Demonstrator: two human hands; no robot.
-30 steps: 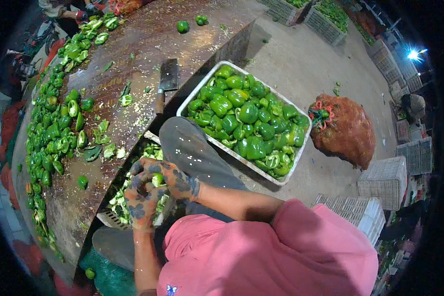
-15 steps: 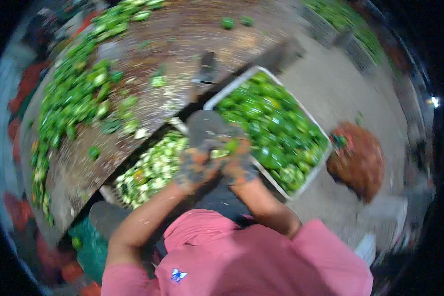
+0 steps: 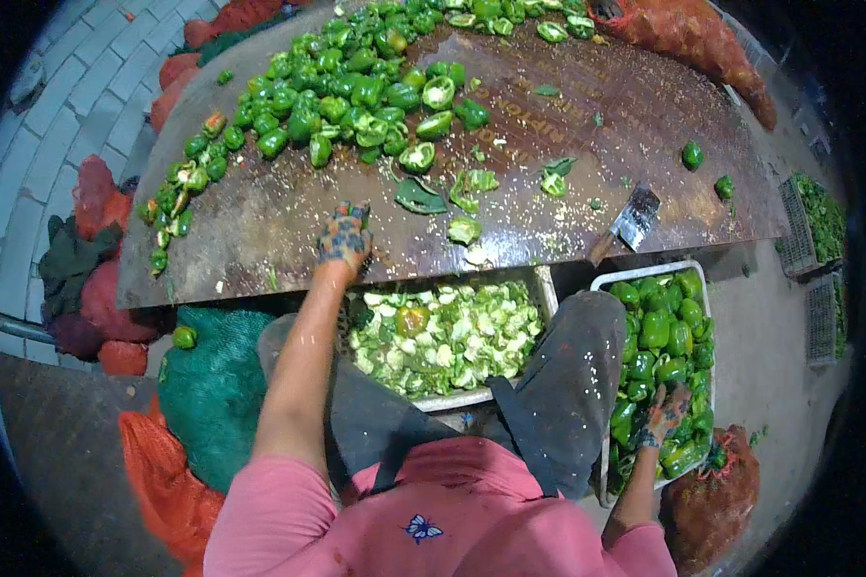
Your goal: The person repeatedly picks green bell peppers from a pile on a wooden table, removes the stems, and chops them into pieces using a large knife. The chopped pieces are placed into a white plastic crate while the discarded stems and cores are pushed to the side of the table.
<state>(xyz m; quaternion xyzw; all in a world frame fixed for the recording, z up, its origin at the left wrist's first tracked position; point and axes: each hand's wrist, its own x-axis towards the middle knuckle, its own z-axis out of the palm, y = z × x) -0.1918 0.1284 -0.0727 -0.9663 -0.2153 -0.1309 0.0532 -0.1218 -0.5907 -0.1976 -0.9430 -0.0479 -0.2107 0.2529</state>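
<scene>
My left hand [image 3: 344, 236] is out on the counter [image 3: 548, 221], gloved, palm down near its front edge; fingers curled, nothing visibly gripped, though I can't tell for sure under the glove. My right hand [image 3: 666, 415] is down at my right side in the white crate of whole peppers [image 3: 656, 337], fingers spread over them and touching; can't tell if it has closed on one yet. Key geometry: the loose pepper pile [image 3: 356, 87] lies up and ahead of my left hand, running as a long band from the far middle of the counter down toward its left edge, so the left hand is clearly the nearer one to it. Cut pepper scraps [image 3: 467, 188] sit just right of my left hand. The cleaver [image 3: 630, 223] lies flat near the counter's right front edge, blade away from me, handle angled back toward me; it sits between the two hands, touched by neither, a bit closer to the right side. The tray of cut pieces [image 3: 443, 332] is directly below the counter edge, between my knees, just under the left hand. Mesh sacks: green one [image 3: 216, 385] at my left, red one [image 3: 717, 490] beside the crate on the right.
</scene>
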